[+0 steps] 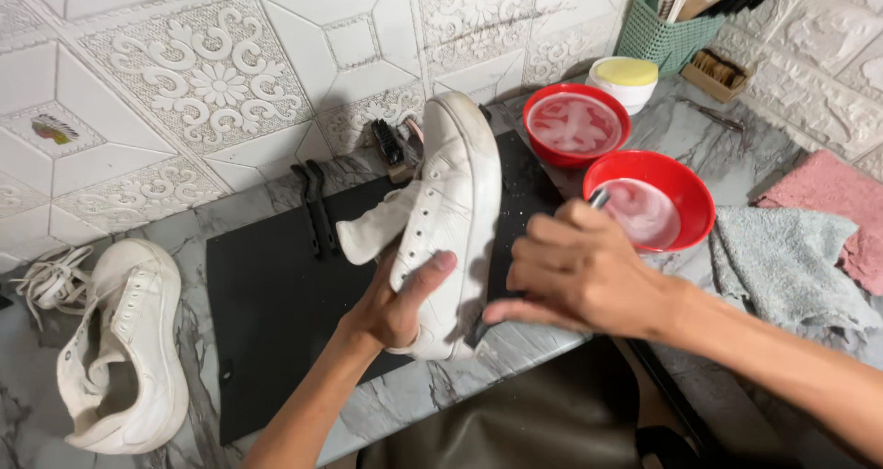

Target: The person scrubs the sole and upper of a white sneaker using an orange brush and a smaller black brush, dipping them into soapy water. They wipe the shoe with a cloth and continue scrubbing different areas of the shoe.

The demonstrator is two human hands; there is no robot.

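Note:
My left hand [395, 303] grips a white laceless sneaker [446, 207] from below, thumb across its side, holding it tilted on edge above a black mat [276, 313]. The shoe's tongue flops out to the left. My right hand [575, 271] is closed around a thin tool whose dark, silver-tipped end [598, 196] pokes up behind the fingers; the hand sits against the sneaker's right side, near the sole. Just beyond it stands a red bowl [685, 188] of cloudy, soapy water.
A second white sneaker [124, 349] and loose white laces [51, 280] lie at left. Behind are another red bowl [538, 129], a yellow-lidded tub [627, 75], a green basket [658, 32], brushes [313, 207], grey cloth [782, 257], pink cloth [842, 202].

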